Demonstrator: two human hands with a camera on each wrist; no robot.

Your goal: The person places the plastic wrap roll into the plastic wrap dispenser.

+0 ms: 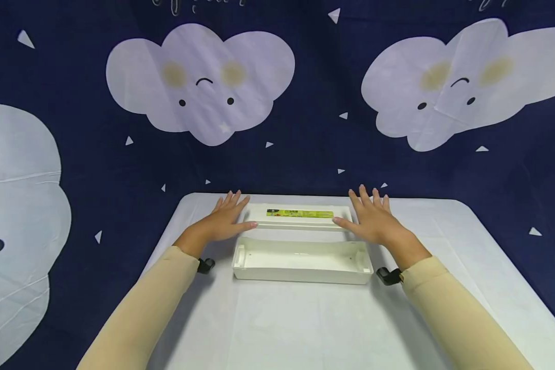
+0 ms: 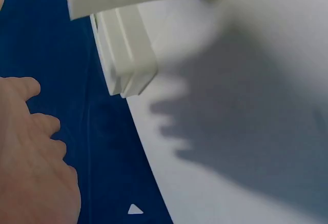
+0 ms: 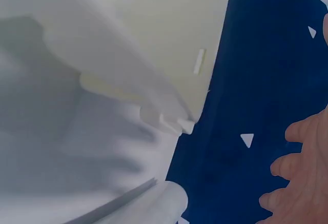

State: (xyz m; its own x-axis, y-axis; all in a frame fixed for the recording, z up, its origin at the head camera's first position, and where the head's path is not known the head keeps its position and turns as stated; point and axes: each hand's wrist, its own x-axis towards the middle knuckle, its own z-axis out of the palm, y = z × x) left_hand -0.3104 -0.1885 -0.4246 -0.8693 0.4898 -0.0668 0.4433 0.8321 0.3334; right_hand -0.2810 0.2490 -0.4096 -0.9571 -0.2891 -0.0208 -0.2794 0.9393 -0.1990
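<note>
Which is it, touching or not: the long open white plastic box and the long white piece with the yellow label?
Apart. The head view shows a strip of white tabletop between the box and the labelled piece.

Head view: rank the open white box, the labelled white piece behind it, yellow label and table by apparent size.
1. Table
2. Open white box
3. Labelled white piece
4. Yellow label

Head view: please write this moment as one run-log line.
left hand: holds nothing | right hand: holds nothing | white box: open side up | labelled white piece: beyond box
</note>
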